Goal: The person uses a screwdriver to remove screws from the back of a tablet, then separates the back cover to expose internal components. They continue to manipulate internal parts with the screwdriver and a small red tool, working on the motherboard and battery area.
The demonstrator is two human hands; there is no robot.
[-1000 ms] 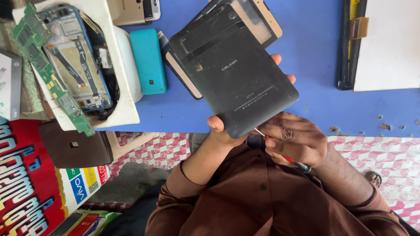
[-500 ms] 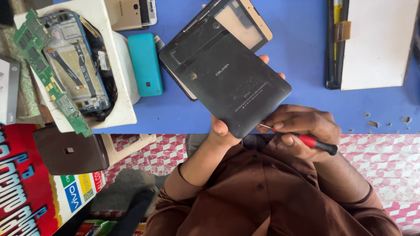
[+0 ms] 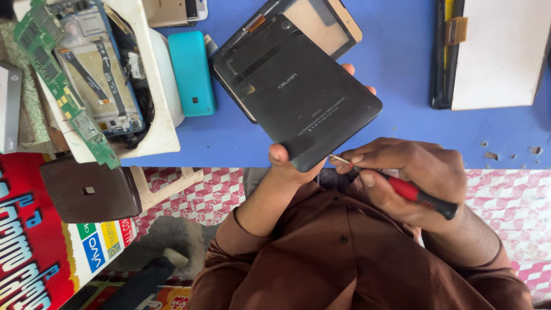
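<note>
Over blue table (image 3: 402,132), one tablet (image 3: 304,92), one screwdriver (image 3: 410,190).

Blue table (image 3: 396,132), its surface chipped near the right front edge. Lying directly on it: a turquoise phone (image 3: 191,73); a white tray (image 3: 163,123) at left, bearing an opened phone chassis (image 3: 97,69) and a green circuit board (image 3: 60,86); a gold phone (image 3: 172,10) at the top edge; a gold-rimmed tablet front frame (image 3: 321,23); and a white panel with black bezel (image 3: 493,54) at right.
</note>
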